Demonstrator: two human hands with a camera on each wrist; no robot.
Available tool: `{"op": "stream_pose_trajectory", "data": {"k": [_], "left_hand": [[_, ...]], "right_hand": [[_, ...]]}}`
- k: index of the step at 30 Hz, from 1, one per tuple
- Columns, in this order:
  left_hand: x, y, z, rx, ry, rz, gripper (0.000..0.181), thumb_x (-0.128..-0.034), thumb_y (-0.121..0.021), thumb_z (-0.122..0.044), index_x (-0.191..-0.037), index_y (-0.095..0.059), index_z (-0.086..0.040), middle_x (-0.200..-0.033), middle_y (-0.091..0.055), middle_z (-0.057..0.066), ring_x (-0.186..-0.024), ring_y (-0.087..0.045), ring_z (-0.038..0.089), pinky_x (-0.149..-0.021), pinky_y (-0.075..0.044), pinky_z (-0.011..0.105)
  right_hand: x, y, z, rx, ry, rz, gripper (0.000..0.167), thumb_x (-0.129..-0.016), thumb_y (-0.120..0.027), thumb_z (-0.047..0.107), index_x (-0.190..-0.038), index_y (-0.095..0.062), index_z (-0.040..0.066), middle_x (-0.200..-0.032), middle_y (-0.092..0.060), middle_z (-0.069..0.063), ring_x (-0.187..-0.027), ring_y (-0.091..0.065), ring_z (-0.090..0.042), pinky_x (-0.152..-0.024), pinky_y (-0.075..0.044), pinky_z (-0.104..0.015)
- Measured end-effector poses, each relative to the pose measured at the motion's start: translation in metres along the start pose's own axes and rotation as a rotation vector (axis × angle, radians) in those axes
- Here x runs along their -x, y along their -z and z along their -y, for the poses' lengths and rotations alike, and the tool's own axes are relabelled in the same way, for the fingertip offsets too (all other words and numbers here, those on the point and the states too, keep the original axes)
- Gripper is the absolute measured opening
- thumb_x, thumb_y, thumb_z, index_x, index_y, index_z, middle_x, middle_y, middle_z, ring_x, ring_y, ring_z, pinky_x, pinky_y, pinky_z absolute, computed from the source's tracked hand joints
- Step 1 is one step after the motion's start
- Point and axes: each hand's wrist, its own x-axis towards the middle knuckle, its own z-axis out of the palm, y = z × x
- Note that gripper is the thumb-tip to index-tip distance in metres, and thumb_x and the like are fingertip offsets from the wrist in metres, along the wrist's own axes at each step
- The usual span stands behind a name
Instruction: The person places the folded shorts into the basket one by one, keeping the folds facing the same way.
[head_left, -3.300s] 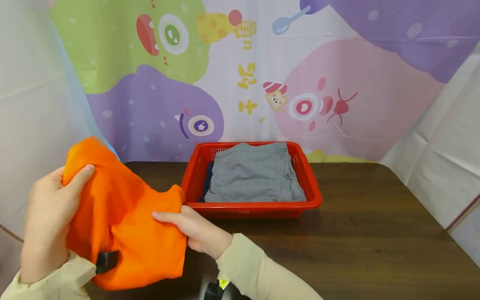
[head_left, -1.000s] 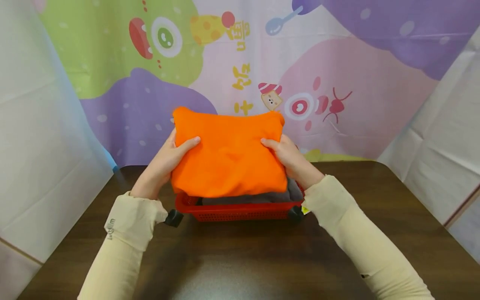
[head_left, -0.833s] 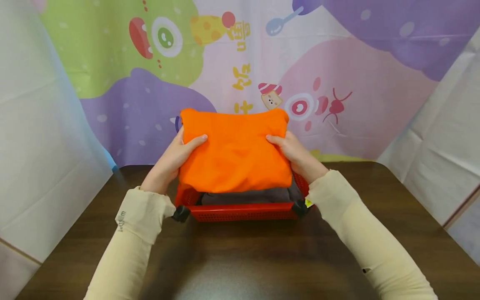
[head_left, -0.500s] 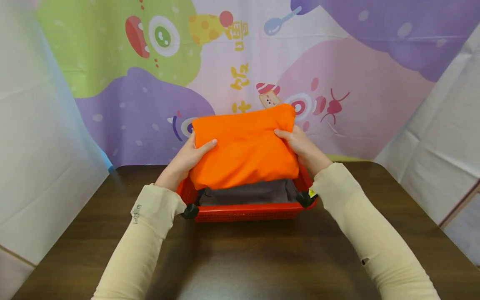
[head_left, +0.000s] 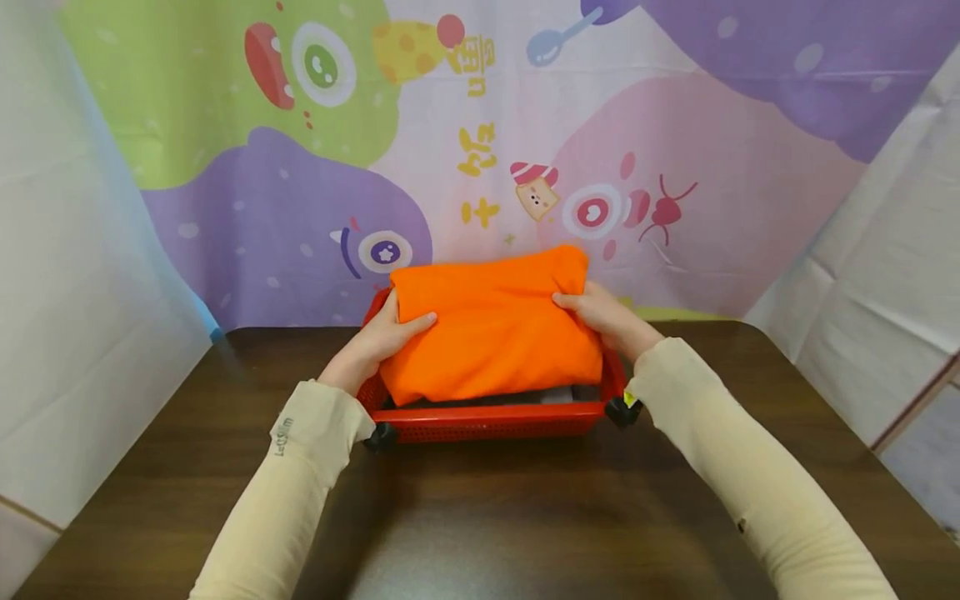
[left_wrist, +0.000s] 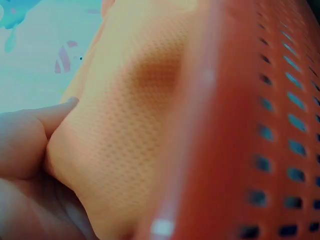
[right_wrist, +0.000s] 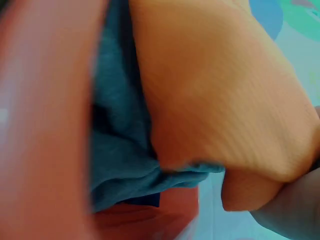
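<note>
A folded orange garment (head_left: 487,329) is tilted over the red basket (head_left: 491,414), its lower edge just inside the front rim. My left hand (head_left: 375,340) grips its left side, thumb on the front face and the other fingers behind. On the opposite side my right hand (head_left: 606,315) holds it the same way. Beneath it a strip of folded grey cloth (head_left: 557,395) shows in the basket; most of that cloth is hidden. The right wrist view shows the grey cloth (right_wrist: 120,160) close under the garment's lower edge. In the left wrist view the basket wall (left_wrist: 220,150) stands beside the garment.
The basket stands near the back of a dark wooden table (head_left: 487,508). Behind it hangs a cartoon-printed curtain (head_left: 480,125), and pale cloth walls (head_left: 82,292) flank both sides. A dark wrist strap piece (head_left: 381,437) is close to the basket's front left corner.
Both hands first handled the orange garment at the left, then carried it over the basket. In the last half second they have lowered it towards the grey cloth.
</note>
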Motion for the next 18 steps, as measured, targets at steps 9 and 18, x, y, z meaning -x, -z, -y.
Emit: {"op": "stream_pose_trajectory", "data": {"k": [9,18], "left_hand": [[0.009,-0.001,0.011,-0.135,0.06,0.006,0.08,-0.0898,-0.055,-0.03,-0.145,0.002,-0.018,-0.138,-0.028,0.015,-0.111,-0.038,0.031,-0.103,-0.031,0.044],[0.015,-0.002,0.016,-0.204,0.178,0.031,0.091,-0.089,-0.056,-0.027,-0.145,0.013,-0.01,-0.149,-0.013,0.018,-0.121,-0.031,0.033,-0.108,-0.023,0.045]], "right_hand": [[0.006,-0.003,-0.021,0.18,-0.099,0.031,0.05,-0.096,-0.043,0.023,-0.134,-0.026,-0.005,-0.119,-0.04,-0.015,-0.1,-0.044,-0.022,-0.09,-0.04,-0.033],[0.009,-0.01,-0.032,0.314,-0.107,0.077,0.048,-0.096,-0.043,0.026,-0.129,-0.03,-0.006,-0.108,-0.042,-0.012,-0.092,-0.045,-0.022,-0.082,-0.041,-0.028]]}}
